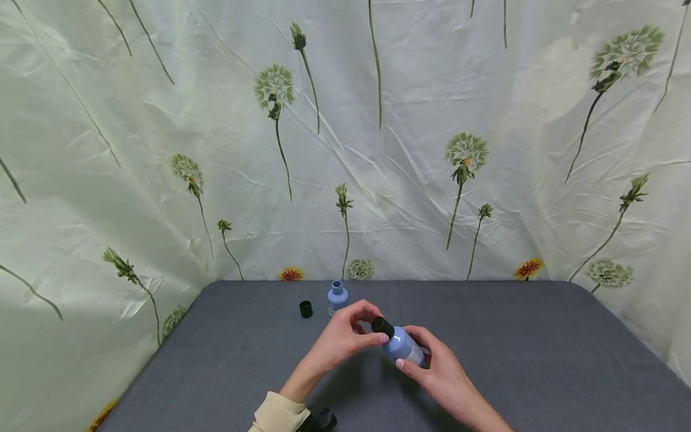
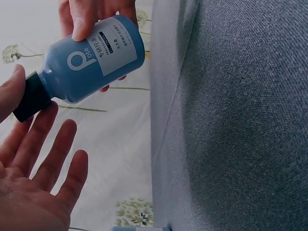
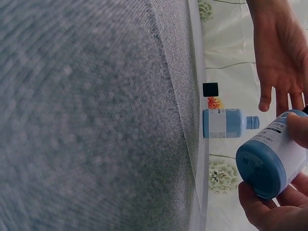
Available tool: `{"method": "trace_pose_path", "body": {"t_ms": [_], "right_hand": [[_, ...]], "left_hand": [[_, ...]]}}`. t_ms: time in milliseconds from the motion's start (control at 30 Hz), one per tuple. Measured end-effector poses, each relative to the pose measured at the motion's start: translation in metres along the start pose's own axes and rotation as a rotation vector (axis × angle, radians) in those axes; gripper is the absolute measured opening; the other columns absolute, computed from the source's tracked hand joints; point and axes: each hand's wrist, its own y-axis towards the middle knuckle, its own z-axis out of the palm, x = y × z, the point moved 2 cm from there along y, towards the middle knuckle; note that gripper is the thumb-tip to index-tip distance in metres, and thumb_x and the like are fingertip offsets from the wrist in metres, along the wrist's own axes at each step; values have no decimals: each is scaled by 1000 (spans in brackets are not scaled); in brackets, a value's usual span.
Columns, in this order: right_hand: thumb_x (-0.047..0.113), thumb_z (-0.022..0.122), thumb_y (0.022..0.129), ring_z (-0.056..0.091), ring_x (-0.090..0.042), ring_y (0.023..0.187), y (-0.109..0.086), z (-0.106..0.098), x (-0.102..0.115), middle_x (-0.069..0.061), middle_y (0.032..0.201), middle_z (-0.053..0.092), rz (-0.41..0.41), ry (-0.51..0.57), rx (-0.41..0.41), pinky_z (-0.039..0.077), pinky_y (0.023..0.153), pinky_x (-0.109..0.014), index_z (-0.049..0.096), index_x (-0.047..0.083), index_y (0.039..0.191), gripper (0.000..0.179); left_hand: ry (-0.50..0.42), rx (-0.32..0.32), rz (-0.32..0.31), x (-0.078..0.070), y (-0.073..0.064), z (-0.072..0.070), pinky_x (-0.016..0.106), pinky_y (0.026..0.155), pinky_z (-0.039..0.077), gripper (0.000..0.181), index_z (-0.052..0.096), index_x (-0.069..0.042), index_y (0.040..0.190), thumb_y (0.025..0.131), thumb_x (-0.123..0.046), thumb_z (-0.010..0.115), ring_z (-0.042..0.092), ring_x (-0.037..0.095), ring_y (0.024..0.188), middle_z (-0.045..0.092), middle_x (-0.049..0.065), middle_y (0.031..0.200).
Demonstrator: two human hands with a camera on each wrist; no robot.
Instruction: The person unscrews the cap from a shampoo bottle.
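Observation:
A blue bottle [image 1: 402, 344] with a white label is held tilted above the table, its neck pointing up and left. My right hand [image 1: 439, 371] grips its body near the base. At the neck, my left hand [image 1: 341, 336] pinches the black cap [image 1: 382, 326] between thumb and fingers. The left wrist view shows the cap [image 2: 32, 97] on the neck, with the other left fingers [image 2: 72, 178] spread out below it. A second blue bottle [image 1: 337, 297] stands uncapped on the table behind my left hand. Its neck [image 3: 252, 122] shows bare threads in the right wrist view.
A loose black cap [image 1: 306, 309] sits on the table left of the standing bottle. Dark grey cloth covers the table [image 1: 513, 354]. A pale curtain [image 1: 410, 150] with dandelion prints hangs behind its far edge and along the sides.

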Motion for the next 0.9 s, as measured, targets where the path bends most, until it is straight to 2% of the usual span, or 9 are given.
{"method": "trace_pose_path", "body": {"t_ms": [167,333,433,567,767,900], "right_hand": [[19,81,82,57,-22,106,0,0,-1,-8,124,60,7,-11,-4,50,87,-42,58,9,128,52],[19,81,82,58,-22,109,1,0,-1,-8,124,61,-2,-11,-19,51,87,-42,59,9,127,51],[19,81,82,58,-22,109,2,0,-1,-8,125,61,3,-11,-23,52,87,-42,59,9,127,51],[19,81,83,57,-23,111,1,-1,0,-9,126,60,20,-10,-16,51,88,-43,58,9,128,52],[20,81,83,56,-25,115,1,-1,-1,-9,127,59,25,-13,-11,51,89,-45,57,9,129,53],[18,81,83,56,-25,115,2,-2,-2,-9,126,60,8,-1,-14,52,87,-42,58,9,128,52]], "left_hand": [[7,15,13,4,0,0,33,78,46,32,67,-19,114,85,-18,80,60,12,97,67,-7,104],[-17,100,74,8,0,0,37,85,47,40,63,-22,126,89,-22,76,58,16,109,63,-5,121],[-46,146,104,9,0,0,37,88,48,40,61,-20,130,92,-19,72,58,22,112,61,-4,126],[-80,170,125,10,0,1,36,90,48,41,60,-21,133,93,-16,69,57,25,113,60,-2,130],[-191,223,150,10,0,1,37,98,44,44,57,-20,138,97,-6,61,49,28,128,55,0,140],[-200,228,148,10,0,1,38,99,44,43,59,-19,136,97,-1,59,50,26,129,58,-3,136]]}}
